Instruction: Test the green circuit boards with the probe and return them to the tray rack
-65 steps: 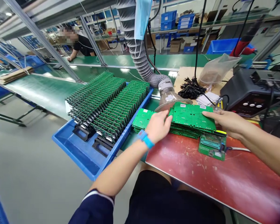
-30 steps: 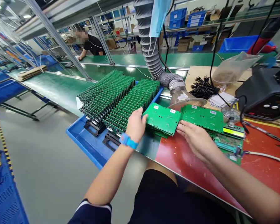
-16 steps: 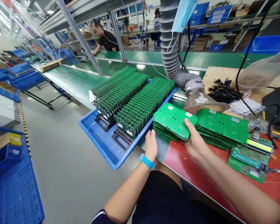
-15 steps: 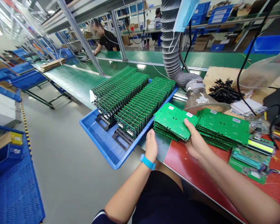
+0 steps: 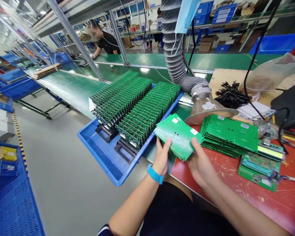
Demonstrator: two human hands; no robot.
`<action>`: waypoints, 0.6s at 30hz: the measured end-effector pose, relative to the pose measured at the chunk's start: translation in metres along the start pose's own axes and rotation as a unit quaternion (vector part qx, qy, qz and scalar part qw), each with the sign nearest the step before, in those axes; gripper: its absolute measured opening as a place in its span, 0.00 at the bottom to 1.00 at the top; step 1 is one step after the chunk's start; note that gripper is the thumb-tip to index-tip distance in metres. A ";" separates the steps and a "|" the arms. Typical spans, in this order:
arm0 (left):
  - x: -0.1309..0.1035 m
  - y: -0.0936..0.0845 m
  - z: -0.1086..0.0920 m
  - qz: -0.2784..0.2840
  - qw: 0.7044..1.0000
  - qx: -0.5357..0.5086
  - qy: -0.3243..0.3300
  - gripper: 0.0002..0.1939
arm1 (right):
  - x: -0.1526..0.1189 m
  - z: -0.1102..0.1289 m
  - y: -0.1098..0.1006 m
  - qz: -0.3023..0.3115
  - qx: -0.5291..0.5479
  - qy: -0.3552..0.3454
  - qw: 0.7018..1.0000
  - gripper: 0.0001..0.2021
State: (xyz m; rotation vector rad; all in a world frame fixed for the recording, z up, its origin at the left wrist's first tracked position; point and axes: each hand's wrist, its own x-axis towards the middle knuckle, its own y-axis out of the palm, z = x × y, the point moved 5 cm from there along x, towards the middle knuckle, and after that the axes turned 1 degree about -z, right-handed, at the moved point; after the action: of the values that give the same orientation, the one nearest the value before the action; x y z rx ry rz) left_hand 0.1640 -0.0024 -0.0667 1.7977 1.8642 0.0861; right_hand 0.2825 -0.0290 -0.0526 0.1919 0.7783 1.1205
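Note:
Both of my hands grip a stack of green circuit boards [image 5: 179, 135], whose top board carries two small white labels. My left hand [image 5: 162, 154] is closed on the near left edge, thumb on top. On the right edge my right hand [image 5: 199, 160] is closed too, its thumb over the corner and its other fingers hidden underneath. Just left of the stack stands a blue tray [image 5: 98, 157] with rows of upright circuit boards [image 5: 142, 111]. To the right, a second pile of green boards [image 5: 232, 131] lies beside a board with a lit display [image 5: 260, 167].
A red mat [image 5: 226, 186] covers the near bench. Behind it stand a grey flexible duct [image 5: 174, 49] with a wide hood and a bundle of black cables [image 5: 231, 95]. A blue face mask [image 5: 188, 14] hangs by the duct. Across the green bench sits a person [image 5: 107, 41].
My left hand has closed on the stack, where before it was open beside it. The stack has come up and towards me, off the bench. The view has shifted slightly.

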 end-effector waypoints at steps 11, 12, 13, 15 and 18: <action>0.006 0.019 -0.008 -0.007 1.000 -0.019 -0.007 0.29 | 0.032 0.007 -0.018 0.065 -0.060 -0.051 0.995 0.36; 0.006 0.019 -0.007 -0.010 1.000 -0.014 -0.019 0.30 | 0.031 0.008 -0.021 0.059 -0.056 -0.041 0.996 0.37; 0.006 0.018 -0.007 -0.014 0.999 -0.012 -0.032 0.31 | 0.028 0.007 -0.025 0.052 -0.050 -0.031 0.997 0.38; 0.003 0.014 -0.009 -0.015 0.998 -0.016 -0.059 0.32 | 0.018 0.003 -0.037 0.037 -0.033 -0.007 0.999 0.38; -0.005 0.007 -0.018 0.009 0.994 -0.026 -0.106 0.31 | 0.003 -0.010 -0.064 0.025 -0.027 0.053 0.998 0.38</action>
State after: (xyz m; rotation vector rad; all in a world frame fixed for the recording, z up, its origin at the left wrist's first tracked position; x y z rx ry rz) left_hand 0.1625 -0.0009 -0.0469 1.7166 1.6825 -0.0478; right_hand 0.3238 -0.0571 -0.0937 0.1083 0.8404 1.2041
